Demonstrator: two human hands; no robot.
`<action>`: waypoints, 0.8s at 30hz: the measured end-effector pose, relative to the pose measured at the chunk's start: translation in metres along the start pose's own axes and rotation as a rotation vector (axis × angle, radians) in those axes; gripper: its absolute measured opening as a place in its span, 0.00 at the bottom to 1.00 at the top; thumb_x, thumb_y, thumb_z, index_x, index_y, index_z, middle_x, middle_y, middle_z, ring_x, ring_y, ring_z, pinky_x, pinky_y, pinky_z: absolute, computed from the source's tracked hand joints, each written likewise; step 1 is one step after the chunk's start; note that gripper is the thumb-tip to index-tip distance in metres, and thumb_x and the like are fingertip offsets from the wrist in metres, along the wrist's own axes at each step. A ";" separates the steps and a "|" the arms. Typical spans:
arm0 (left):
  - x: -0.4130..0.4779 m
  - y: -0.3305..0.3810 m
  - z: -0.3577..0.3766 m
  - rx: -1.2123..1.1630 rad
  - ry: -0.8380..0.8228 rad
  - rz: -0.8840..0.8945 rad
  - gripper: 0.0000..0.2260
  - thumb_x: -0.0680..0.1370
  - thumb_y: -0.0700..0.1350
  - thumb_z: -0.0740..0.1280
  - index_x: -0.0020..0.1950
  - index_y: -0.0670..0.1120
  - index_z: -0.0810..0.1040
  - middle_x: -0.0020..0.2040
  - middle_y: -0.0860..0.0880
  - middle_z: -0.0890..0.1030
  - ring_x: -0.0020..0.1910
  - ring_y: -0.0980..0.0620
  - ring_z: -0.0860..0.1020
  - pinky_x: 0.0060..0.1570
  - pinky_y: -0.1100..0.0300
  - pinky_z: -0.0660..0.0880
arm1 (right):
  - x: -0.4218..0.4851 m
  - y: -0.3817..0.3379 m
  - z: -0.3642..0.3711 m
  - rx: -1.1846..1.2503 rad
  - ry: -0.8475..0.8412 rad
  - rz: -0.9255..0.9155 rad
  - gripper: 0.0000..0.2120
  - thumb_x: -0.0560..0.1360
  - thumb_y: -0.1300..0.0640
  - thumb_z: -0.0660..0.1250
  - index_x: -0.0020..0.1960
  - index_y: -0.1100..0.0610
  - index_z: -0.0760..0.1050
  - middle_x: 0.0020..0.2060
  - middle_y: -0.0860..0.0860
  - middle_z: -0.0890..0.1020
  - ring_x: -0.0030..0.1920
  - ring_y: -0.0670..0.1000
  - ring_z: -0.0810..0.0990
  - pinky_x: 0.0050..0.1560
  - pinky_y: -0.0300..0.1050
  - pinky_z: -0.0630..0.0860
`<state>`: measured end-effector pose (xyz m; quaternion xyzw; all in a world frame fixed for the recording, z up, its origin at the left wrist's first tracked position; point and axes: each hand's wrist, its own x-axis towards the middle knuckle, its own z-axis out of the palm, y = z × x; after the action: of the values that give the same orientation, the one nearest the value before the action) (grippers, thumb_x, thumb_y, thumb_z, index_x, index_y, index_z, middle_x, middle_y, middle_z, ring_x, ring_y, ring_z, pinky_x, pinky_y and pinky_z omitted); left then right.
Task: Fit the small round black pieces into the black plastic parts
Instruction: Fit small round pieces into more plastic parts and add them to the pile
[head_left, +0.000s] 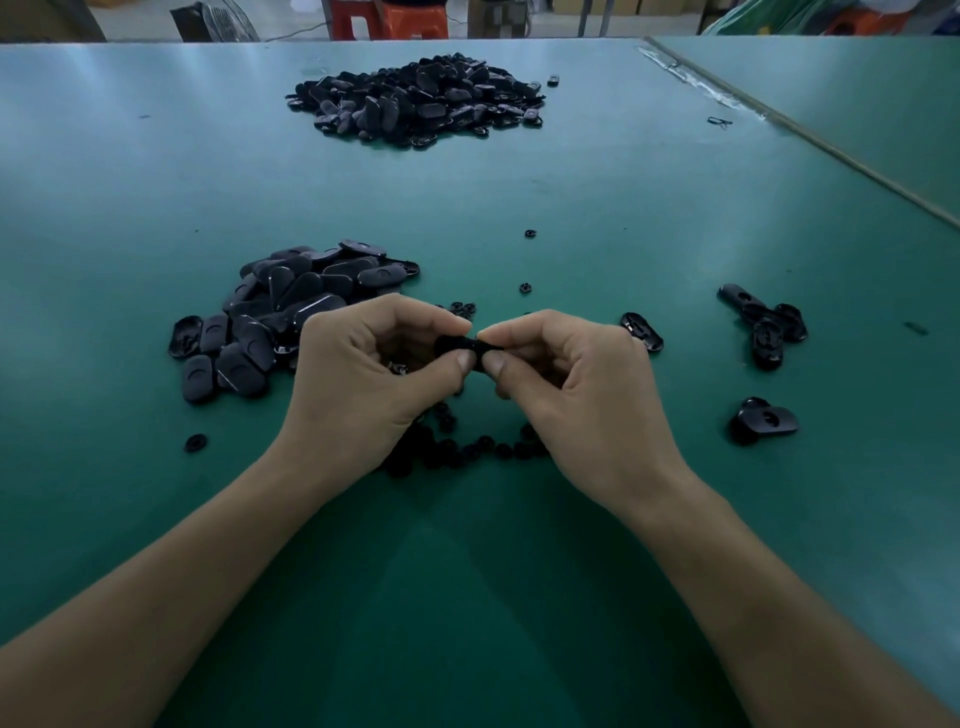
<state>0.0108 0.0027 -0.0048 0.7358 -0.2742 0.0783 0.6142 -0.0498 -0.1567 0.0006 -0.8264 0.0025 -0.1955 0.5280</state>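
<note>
Worktop (467, 197) in green matting is taken up by the whole job. Toward its far edge a large far heap (415, 98) of black plastic parts is laid, well apart from the hands. A smaller near heap (270, 322) of the same oblong parts is placed just beside the left hand (363, 379), on its outer side. The right hand (576, 384) is held level with the left, thumbs almost meeting. Well apart to the right, a loose group of parts (763, 327) is set down; whether these are fitted cannot be told. Small round pieces (467, 449) are scattered on the matting beneath the hands, between the wrists.

One held part (462, 344) is pinched between the two hands, clear of the table. Each end is gripped by the thumb and forefinger of the hand on that side, both grips narrow and closed on it. Its long axis is judged to run left to right, from hand to hand, so neither hand is nearer. Whether a round piece is already seated in it is hidden by the fingertips (464, 361). Pressing home is judged to be the step in hand.
</note>
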 end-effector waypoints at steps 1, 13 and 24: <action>0.000 0.000 0.000 0.012 0.021 0.012 0.11 0.72 0.33 0.76 0.47 0.48 0.83 0.41 0.51 0.86 0.36 0.59 0.81 0.40 0.67 0.77 | -0.001 0.000 0.000 -0.019 0.006 -0.015 0.09 0.76 0.62 0.71 0.52 0.52 0.84 0.40 0.42 0.85 0.41 0.40 0.83 0.45 0.34 0.78; 0.017 -0.011 -0.035 0.604 0.328 -0.049 0.03 0.75 0.54 0.66 0.48 0.59 0.77 0.39 0.56 0.80 0.44 0.45 0.80 0.52 0.43 0.77 | 0.003 0.010 -0.022 -0.757 0.208 0.183 0.22 0.82 0.57 0.59 0.75 0.49 0.66 0.78 0.55 0.61 0.78 0.56 0.56 0.76 0.51 0.52; 0.018 -0.025 -0.037 0.910 0.302 -0.200 0.08 0.78 0.50 0.68 0.57 0.53 0.81 0.57 0.46 0.77 0.61 0.41 0.71 0.59 0.48 0.65 | 0.004 0.019 -0.039 -0.908 -0.012 0.428 0.23 0.82 0.59 0.56 0.77 0.51 0.63 0.76 0.55 0.65 0.77 0.58 0.58 0.77 0.56 0.56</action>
<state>0.0468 0.0344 -0.0096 0.9328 -0.0483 0.2366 0.2676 -0.0555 -0.1996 -0.0003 -0.9549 0.2539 -0.0571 0.1432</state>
